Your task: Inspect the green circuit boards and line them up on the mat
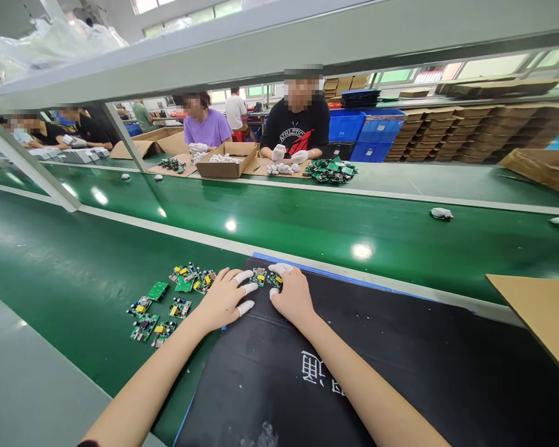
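Note:
Both my hands wear white finger cots and rest over a black sheet (354,329) with white printed characters. My left hand (228,298) has its fingers spread, and its fingertips meet the left edge of a small green circuit board (259,277) with a yellow part. Just to the right, my right hand (292,295) curls its thumb and fingers around a second circuit board (274,280), which is partly hidden by them. A loose group of several similar circuit boards (158,290) lies on the green bench to the left of my left hand; some show components, others their green undersides.
Beyond the sheet runs a green conveyor belt (298,217), carrying a white wrapped piece (441,214). Across it, people with white gloves work beside a board pile (330,170) and a cardboard box (227,160). A cardboard flap (540,316) juts in at right. A shelf beam (261,46) crosses overhead.

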